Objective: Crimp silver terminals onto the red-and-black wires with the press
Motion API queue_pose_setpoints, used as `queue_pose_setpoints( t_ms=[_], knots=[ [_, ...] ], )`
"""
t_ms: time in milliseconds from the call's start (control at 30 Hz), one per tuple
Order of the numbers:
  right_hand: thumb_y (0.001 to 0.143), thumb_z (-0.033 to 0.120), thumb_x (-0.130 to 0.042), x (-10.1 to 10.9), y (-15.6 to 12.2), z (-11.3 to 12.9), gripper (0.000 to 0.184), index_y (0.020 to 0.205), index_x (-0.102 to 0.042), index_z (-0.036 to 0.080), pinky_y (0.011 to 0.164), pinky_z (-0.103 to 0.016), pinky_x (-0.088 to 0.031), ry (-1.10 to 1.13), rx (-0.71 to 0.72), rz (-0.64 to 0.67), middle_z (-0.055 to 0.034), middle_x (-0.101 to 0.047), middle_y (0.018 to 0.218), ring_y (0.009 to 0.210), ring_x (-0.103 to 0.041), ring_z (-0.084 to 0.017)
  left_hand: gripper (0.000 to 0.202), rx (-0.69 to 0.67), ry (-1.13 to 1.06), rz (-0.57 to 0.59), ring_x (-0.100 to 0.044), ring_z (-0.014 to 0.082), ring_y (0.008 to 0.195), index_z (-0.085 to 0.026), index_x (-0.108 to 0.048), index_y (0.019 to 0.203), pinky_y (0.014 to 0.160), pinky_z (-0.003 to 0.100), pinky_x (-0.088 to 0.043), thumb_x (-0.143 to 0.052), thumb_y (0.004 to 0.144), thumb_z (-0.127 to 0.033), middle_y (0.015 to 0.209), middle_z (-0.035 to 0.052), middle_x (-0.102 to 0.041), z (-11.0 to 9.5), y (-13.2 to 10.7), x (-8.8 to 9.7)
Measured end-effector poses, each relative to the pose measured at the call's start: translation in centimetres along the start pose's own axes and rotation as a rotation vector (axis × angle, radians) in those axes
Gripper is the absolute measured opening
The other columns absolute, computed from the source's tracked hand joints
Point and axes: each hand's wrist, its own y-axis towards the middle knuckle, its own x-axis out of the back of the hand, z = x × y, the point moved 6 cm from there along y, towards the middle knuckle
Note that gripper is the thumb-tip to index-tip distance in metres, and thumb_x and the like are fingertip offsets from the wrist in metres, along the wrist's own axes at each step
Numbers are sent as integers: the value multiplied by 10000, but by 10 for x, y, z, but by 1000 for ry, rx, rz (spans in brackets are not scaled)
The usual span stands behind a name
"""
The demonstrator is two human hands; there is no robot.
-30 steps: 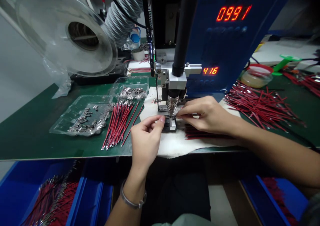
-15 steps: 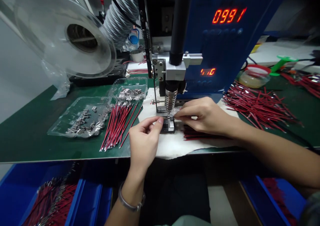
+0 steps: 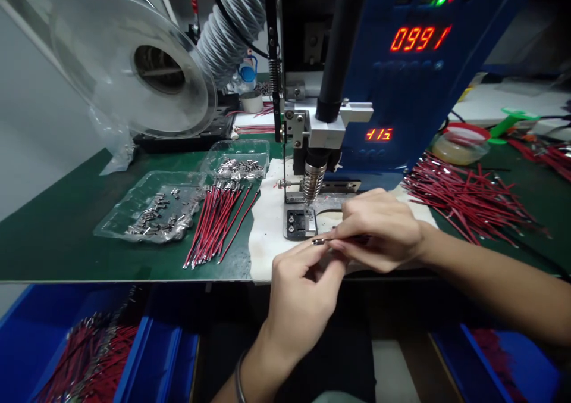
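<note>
My right hand (image 3: 379, 230) pinches a short wire, close to a small shiny metal piece (image 3: 318, 241) at its end. Just below it my left hand (image 3: 303, 290) has its fingertips closed at the same wire, with the metal piece lying along the index finger; most of the wire is hidden by the hands. Both hands meet in front of a small black and silver fixture (image 3: 300, 223). Above that fixture stands the spring-wrapped head (image 3: 313, 180) of a blue soldering machine (image 3: 397, 93) with lit red digits.
To the left, clear plastic trays (image 3: 107, 221) hold small metal parts beside a row of red-black wires (image 3: 216, 221). A larger wire heap (image 3: 468, 197) lies at right, near a round tub (image 3: 459, 147). Blue bins (image 3: 151, 361) sit below the table edge; a clear reel (image 3: 107, 81) stands left.
Both hands have drawn back from the fixture toward me and to the right, bringing the wire with its metal piece. The fixture now shows uncovered. The lower display's digits changed.
</note>
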Motion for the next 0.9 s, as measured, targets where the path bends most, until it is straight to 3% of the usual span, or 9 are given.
queue_pose_setpoints(
  t_ms=[100, 233, 300, 367, 433, 567, 633, 733, 900],
  knots=[
    [860, 214, -579, -6, 2, 2, 59, 918, -588, 213, 518, -255, -348, 29, -9, 45, 11, -573, 593, 501, -498, -101, 179, 24, -79, -9, -566, 138, 651, -160, -685, 714, 627, 222, -451, -576, 849, -203, 687, 20, -638, 4, -1, -5],
    [872, 242, -587, -3, 8, 8, 208, 1074, -581, 193, 540, -236, -377, 90, -16, 70, -13, -627, 676, 556, -543, -101, 147, 9, -108, -44, -546, 132, 607, -159, -671, 765, 576, 218, -433, -596, 849, -254, 689, 20, -631, 0, -2, 1],
    [876, 244, -577, 2, 10, 7, 250, 1117, -569, 176, 550, -235, -384, 107, -23, 94, -18, -629, 687, 570, -547, -105, 132, 27, -83, -106, -523, 122, 573, -169, -642, 805, 535, 218, -402, -592, 852, -282, 700, 16, -619, -1, -1, 18],
    [873, 216, -568, 8, 12, 3, 202, 1067, -596, 171, 543, -242, -364, 46, -26, 133, -13, -614, 662, 556, -527, -106, 161, 48, -26, -223, -472, 108, 519, -184, -588, 787, 488, 221, -350, -555, 871, -318, 665, -1, -576, -1, 3, 48],
    [882, 208, -541, 12, 11, -8, 126, 958, -636, 176, 545, -242, -352, -48, -64, 234, -16, -615, 668, 566, -527, -106, 231, 54, 138, -307, -409, 105, 475, -195, -530, 725, 465, 232, -294, -495, 891, -352, 598, -16, -510, -2, 11, 83],
    [881, 261, -536, 11, 2, -38, 184, 801, -677, 174, 543, -247, -337, -211, -236, 480, -20, -625, 658, 558, -526, -109, 261, 168, 934, -194, -483, 175, 534, -217, -597, 698, 521, 287, -278, -518, 840, -421, 581, 21, -563, -2, 41, 124],
    [871, 280, -555, 8, -2, -45, 193, 784, -692, 176, 549, -242, -345, -165, -274, 539, -14, -639, 658, 557, -534, -105, 273, 203, 1173, -113, -540, 235, 602, -236, -640, 707, 537, 308, -277, -510, 822, -446, 639, 55, -619, 0, 57, 127],
    [869, 304, -562, 5, -4, -48, 195, 818, -708, 184, 575, -235, -367, -49, -304, 567, -13, -664, 695, 593, -558, -107, 288, 240, 1317, -10, -591, 320, 704, -259, -693, 766, 557, 333, -306, -494, 807, -465, 729, 100, -660, 6, 72, 118],
    [858, 337, -575, 4, -7, -52, 193, 833, -707, 198, 588, -238, -370, -59, -375, 622, -12, -669, 720, 616, -569, -118, 396, 264, 1377, -52, -611, 378, 772, -213, -705, 831, 611, 389, -381, -442, 825, -510, 798, 170, -669, 12, 76, 114]
  ],
)
